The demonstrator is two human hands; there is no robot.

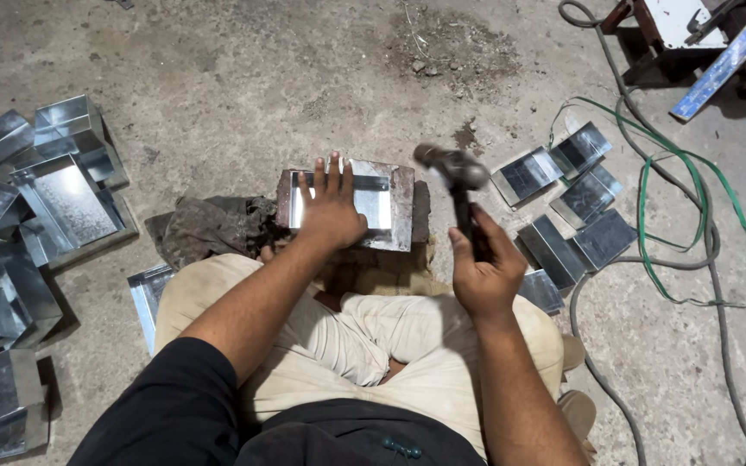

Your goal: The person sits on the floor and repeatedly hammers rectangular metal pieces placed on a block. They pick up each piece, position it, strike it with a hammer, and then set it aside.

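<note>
My left hand (331, 207) lay flat, fingers spread, pressing the shiny sheet-metal tray (371, 200) down on the rusty block (407, 203) just ahead of my knees. My right hand (483, 272) was wrapped tight round the hammer (459, 185), its blurred head raised beside the tray's right edge. Finished trays (53, 203) sat piled at left, flat pieces (567, 207) at right by the green cable (649, 216).
</note>
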